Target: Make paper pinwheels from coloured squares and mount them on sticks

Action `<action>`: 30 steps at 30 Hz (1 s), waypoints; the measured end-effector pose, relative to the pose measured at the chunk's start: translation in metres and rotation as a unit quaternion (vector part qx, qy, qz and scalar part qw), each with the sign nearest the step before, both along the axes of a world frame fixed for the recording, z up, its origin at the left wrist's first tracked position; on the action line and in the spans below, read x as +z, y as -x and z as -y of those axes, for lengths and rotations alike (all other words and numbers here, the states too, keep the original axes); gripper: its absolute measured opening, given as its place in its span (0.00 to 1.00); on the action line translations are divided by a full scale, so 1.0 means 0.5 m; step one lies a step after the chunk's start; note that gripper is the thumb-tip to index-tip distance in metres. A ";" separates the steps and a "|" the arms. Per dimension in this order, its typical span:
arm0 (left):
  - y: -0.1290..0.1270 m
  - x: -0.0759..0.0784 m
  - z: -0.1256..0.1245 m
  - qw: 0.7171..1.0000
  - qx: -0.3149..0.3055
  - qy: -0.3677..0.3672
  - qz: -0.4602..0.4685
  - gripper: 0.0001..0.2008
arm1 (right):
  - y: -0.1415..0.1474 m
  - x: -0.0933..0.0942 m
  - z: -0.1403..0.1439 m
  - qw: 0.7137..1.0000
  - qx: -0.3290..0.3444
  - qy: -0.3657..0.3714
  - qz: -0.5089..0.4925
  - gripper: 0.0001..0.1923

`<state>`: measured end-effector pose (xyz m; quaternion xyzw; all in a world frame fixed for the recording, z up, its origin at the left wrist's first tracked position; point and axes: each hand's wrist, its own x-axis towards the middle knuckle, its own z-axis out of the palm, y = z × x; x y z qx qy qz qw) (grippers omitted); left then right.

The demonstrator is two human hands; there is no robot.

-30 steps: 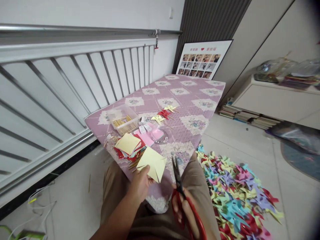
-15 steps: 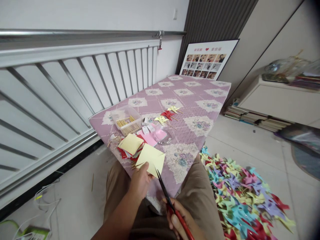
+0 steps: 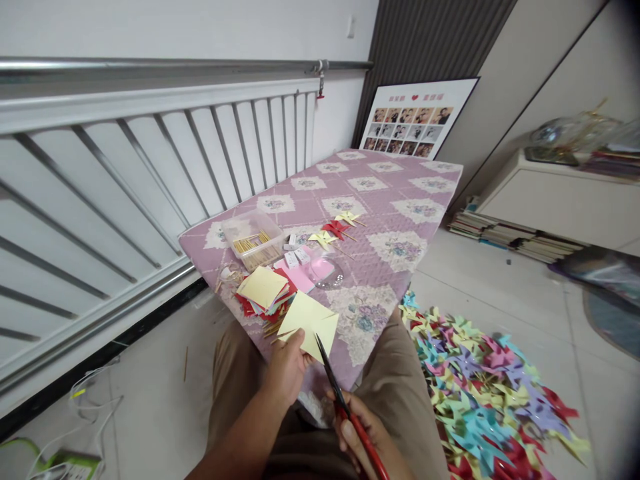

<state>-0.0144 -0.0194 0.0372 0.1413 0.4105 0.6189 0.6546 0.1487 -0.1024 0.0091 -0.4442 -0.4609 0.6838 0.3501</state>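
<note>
Right hand [image 3: 363,437] is wrapped round the red handles of the scissors [image 3: 334,383], blades together, long axis running up and left with the tip at the near edge of the yellow paper square [image 3: 310,325]. Left hand [image 3: 287,367] pinches that square at its near-left edge over the lap by the bench [image 3: 400,200]; it's light and floppy, so I'd grip near the cut. Further back sit a paper stack [image 3: 263,290] and stick box [image 3: 253,240].
</note>
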 end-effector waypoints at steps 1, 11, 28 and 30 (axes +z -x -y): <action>-0.001 0.001 0.000 1.000 0.001 0.001 -0.001 0.18 | 0.001 0.003 0.000 1.000 -0.005 0.004 0.004 0.26; -0.001 0.005 0.000 1.000 0.002 0.011 -0.007 0.21 | 0.011 0.007 -0.001 0.998 -0.043 0.046 -0.015 0.26; -0.001 -0.006 0.000 1.000 0.004 0.016 -0.009 0.19 | 0.007 -0.004 -0.006 0.999 -0.020 0.035 0.016 0.25; -0.001 -0.006 0.001 1.000 0.004 0.017 -0.010 0.19 | 0.007 -0.002 -0.005 0.999 -0.018 0.034 0.020 0.25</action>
